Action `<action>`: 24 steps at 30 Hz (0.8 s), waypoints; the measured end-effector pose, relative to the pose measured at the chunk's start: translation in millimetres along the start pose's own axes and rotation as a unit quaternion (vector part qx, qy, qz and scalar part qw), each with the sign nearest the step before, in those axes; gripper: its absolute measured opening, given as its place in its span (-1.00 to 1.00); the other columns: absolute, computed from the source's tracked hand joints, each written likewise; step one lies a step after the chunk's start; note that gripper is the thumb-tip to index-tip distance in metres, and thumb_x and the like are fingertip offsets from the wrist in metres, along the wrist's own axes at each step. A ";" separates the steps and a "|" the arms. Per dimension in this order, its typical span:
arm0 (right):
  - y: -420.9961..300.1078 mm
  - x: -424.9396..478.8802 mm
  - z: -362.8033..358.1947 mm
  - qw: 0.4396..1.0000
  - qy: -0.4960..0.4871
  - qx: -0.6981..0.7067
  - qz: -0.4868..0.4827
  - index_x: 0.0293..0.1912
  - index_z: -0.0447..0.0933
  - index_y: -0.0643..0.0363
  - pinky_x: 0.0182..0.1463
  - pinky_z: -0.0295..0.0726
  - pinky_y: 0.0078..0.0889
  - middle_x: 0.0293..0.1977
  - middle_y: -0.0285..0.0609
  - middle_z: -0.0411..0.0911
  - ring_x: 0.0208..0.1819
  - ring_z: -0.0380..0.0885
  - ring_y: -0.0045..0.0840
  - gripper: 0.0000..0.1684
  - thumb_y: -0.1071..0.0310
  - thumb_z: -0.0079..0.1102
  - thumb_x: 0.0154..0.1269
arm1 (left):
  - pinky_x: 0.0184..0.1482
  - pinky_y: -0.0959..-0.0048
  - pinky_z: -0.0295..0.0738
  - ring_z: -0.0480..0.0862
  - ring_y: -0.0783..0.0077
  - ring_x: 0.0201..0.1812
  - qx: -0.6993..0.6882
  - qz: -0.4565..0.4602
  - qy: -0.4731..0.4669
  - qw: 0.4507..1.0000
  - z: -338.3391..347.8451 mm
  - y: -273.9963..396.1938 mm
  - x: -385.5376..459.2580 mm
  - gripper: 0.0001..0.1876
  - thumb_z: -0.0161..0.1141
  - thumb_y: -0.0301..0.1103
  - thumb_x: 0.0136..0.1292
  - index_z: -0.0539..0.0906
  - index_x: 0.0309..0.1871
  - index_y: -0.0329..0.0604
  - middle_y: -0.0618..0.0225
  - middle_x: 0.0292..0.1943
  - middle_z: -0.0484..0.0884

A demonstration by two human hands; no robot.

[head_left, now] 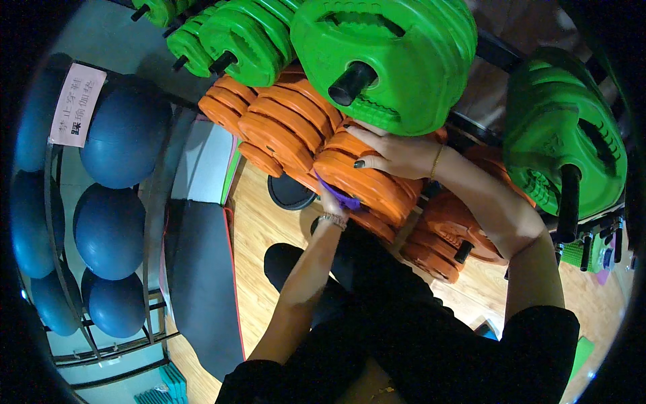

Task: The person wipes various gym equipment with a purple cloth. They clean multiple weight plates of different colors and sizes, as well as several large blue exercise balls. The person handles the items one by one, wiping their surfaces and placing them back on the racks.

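Observation:
My left hand (332, 202) holds a purple cloth (348, 201) against the lower side of a stack of orange weight plates (361, 169). Its fingers are partly hidden beneath the plates. On top of that same stack rests my right hand (396, 153), fingers spread and holding nothing, just below a large green weight plate (419, 76). The green plate hangs on a black peg (352, 85) and hides part of the orange stack's upper side.
More orange plates (290, 121) and green plates (247, 48) fill the rack to the left. Another green stack (560, 141) with a protruding peg stands right. Blue exercise balls (123, 131) sit in a metal frame at far left, beside a dark mat (202, 272) on the wood floor (252, 222).

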State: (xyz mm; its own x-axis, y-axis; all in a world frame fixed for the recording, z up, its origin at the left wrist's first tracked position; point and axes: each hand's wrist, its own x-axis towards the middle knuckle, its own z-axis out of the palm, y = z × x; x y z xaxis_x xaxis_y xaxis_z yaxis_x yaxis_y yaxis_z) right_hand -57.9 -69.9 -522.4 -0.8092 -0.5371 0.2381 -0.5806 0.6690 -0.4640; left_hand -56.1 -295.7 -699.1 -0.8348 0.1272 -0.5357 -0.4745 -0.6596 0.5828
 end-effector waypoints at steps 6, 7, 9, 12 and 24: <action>3.3 -1.8 -1.3 1.000 0.001 -0.006 0.005 0.33 0.25 0.25 0.45 0.10 -0.21 0.33 0.11 0.23 0.38 0.17 -0.10 -0.25 -0.05 0.06 0.34 | 0.33 0.03 0.33 0.42 0.09 0.29 -0.101 -0.193 -0.149 0.965 -11.9 -28.6 -32.3 -0.25 -0.22 0.33 0.35 0.30 0.39 -0.04 0.18 0.32 0.40; 4.0 -1.3 2.1 1.000 0.013 -0.006 -0.005 0.33 0.25 0.24 0.44 0.11 -0.19 0.32 0.11 0.24 0.37 0.18 -0.10 -0.24 -0.06 0.08 0.33 | 0.33 0.02 0.33 0.42 0.08 0.29 -0.059 -0.161 -0.151 0.974 -10.5 -20.8 -27.8 -0.27 -0.23 0.30 0.36 0.30 0.39 -0.04 0.19 0.32 0.40; 4.6 -0.3 7.3 0.999 0.039 -0.007 -0.024 0.33 0.26 0.21 0.44 0.13 -0.17 0.31 0.11 0.26 0.36 0.19 -0.10 -0.23 -0.07 0.11 0.31 | 0.32 0.00 0.32 0.43 0.07 0.28 0.024 -0.096 -0.154 0.983 -3.4 9.2 -4.8 -0.29 -0.26 0.26 0.38 0.30 0.40 -0.04 0.20 0.33 0.39; 5.9 -3.3 6.3 0.996 0.054 -0.056 -0.030 0.34 0.26 0.18 0.43 0.13 -0.12 0.33 0.10 0.22 0.36 0.20 -0.09 -0.17 -0.06 0.22 0.22 | 0.30 0.07 0.37 0.43 0.08 0.29 0.087 -0.147 -0.139 0.975 37.1 61.3 2.2 -0.39 -0.28 0.12 0.45 0.31 0.39 -0.04 0.17 0.33 0.40; -32.2 1.1 -14.4 0.974 0.125 -0.021 -0.188 0.35 0.26 0.14 0.47 0.09 -0.06 0.42 0.05 0.07 0.48 0.02 -0.10 -0.03 -0.08 0.34 0.00 | 0.26 0.35 0.36 0.46 0.32 0.21 0.794 0.213 -0.314 0.475 144.9 93.8 6.1 -0.52 -0.11 -0.10 0.45 0.40 0.31 -0.16 0.23 0.24 0.46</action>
State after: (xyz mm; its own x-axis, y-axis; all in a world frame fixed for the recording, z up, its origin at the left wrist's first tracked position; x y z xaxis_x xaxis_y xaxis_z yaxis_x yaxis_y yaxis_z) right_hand -41.4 -84.7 -495.0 -0.5316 -0.6102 0.5875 -0.8394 0.4722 -0.2691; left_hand -146.2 -249.5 -559.1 -0.6316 0.7575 -0.1652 0.5784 0.6023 0.5502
